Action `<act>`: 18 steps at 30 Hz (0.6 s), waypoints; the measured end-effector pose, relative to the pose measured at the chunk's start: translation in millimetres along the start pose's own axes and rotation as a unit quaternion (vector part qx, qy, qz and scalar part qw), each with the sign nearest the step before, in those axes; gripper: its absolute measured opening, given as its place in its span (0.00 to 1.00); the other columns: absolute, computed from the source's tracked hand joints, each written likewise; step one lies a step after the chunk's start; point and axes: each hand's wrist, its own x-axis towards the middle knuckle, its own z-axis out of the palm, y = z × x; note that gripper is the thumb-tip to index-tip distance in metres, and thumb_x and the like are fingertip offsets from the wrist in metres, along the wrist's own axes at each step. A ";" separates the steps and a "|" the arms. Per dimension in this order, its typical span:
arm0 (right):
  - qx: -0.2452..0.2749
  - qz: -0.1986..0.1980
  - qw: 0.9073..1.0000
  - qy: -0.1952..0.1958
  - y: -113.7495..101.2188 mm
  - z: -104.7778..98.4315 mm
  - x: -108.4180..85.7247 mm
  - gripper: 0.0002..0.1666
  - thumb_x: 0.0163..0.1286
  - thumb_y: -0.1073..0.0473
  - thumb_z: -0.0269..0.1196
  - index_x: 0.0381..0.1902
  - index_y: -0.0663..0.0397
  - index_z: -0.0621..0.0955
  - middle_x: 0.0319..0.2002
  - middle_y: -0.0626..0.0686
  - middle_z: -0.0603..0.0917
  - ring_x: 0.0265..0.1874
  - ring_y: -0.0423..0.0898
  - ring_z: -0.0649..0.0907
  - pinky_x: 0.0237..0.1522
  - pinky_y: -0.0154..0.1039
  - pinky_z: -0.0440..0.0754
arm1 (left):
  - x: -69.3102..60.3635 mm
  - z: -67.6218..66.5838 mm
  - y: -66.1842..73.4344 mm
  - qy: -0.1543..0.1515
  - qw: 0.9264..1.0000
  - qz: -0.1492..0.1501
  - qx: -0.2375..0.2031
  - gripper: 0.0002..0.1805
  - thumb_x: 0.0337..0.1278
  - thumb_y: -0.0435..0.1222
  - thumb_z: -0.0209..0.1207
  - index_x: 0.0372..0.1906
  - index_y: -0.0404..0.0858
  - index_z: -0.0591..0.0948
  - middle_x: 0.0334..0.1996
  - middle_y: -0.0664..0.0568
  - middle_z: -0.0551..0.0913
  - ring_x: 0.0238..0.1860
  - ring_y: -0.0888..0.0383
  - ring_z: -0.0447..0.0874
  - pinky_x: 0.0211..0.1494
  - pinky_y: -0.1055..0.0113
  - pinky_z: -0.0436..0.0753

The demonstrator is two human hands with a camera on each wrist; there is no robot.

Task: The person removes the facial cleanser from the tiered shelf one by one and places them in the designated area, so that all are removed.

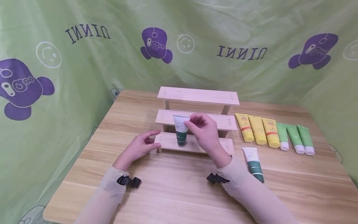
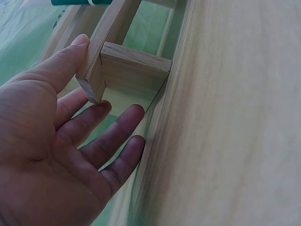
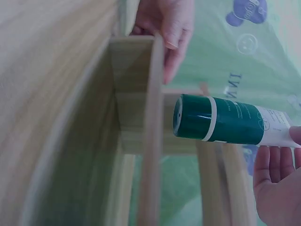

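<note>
My right hand [image 1: 206,132] pinches a white and dark green squeeze tube [image 1: 180,127] near its flat top end. Cap down, the tube stands upright over the lowest step of a three-tier wooden display shelf [image 1: 167,141]. In the right wrist view a small gap shows between the green cap [image 3: 193,117] and the step's edge. With its thumb and fingers on opposite faces, my left hand [image 1: 139,147] holds the left end of that lowest step [image 2: 94,70]. Its two outer fingers hang loosely below the board.
To the right of the shelf lie three yellow tubes [image 1: 257,130] and three light green tubes [image 1: 294,137] in a row. A second white and dark green tube [image 1: 254,163] lies beside my right forearm. A green printed curtain [image 1: 195,71] hangs behind the wooden table [image 1: 167,193].
</note>
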 end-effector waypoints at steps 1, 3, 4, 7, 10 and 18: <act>-0.002 -0.003 1.000 0.006 -1.3 -3.5 0.8 0.13 0.61 0.65 0.72 0.40 0.63 0.81 0.35 0.57 0.82 0.35 0.48 0.80 0.39 0.34 0.81 | 0.1 0.3 -0.3 0.001 1.000 0.000 0.000 0.35 0.53 0.51 0.70 0.67 0.47 0.74 0.38 0.49 0.87 0.42 0.56 0.85 0.46 0.58 0.81; -0.006 -0.005 1.000 0.020 -5.3 -10.8 1.9 0.13 0.60 0.64 0.72 0.40 0.63 0.81 0.35 0.56 0.82 0.34 0.47 0.80 0.38 0.33 0.80 | 0.1 0.7 -0.4 0.001 1.000 0.000 0.000 0.35 0.53 0.50 0.70 0.67 0.47 0.74 0.38 0.49 0.87 0.42 0.56 0.86 0.45 0.58 0.81; -0.006 -0.007 1.000 0.027 -7.6 -14.7 2.2 0.13 0.60 0.64 0.72 0.40 0.64 0.81 0.34 0.55 0.82 0.33 0.47 0.80 0.37 0.33 0.80 | 0.0 0.9 -0.2 0.001 1.000 0.000 -0.001 0.35 0.53 0.50 0.70 0.67 0.46 0.74 0.38 0.49 0.87 0.42 0.56 0.86 0.45 0.58 0.81; -0.006 -0.013 0.999 0.041 -14.8 -26.3 2.5 0.14 0.60 0.64 0.72 0.39 0.65 0.80 0.33 0.54 0.82 0.32 0.46 0.79 0.34 0.32 0.79 | -0.5 1.2 0.6 0.000 1.000 0.000 -0.004 0.35 0.54 0.48 0.70 0.67 0.46 0.74 0.37 0.49 0.87 0.42 0.55 0.86 0.45 0.58 0.81; 0.000 -0.013 0.999 0.050 -21.1 -37.9 1.7 0.14 0.60 0.65 0.72 0.40 0.66 0.79 0.33 0.53 0.82 0.31 0.45 0.78 0.32 0.32 0.78 | -0.7 1.2 1.5 -0.001 1.000 -0.001 -0.006 0.34 0.54 0.48 0.70 0.66 0.46 0.75 0.38 0.49 0.87 0.42 0.55 0.85 0.46 0.58 0.81; 0.020 -0.025 0.997 0.067 -30.2 -65.2 0.6 0.12 0.60 0.67 0.71 0.38 0.66 0.79 0.31 0.52 0.82 0.30 0.44 0.79 0.34 0.32 0.79 | -1.6 0.1 1.1 -0.001 1.000 0.002 -0.010 0.34 0.55 0.47 0.70 0.67 0.44 0.74 0.40 0.47 0.86 0.44 0.54 0.85 0.44 0.60 0.81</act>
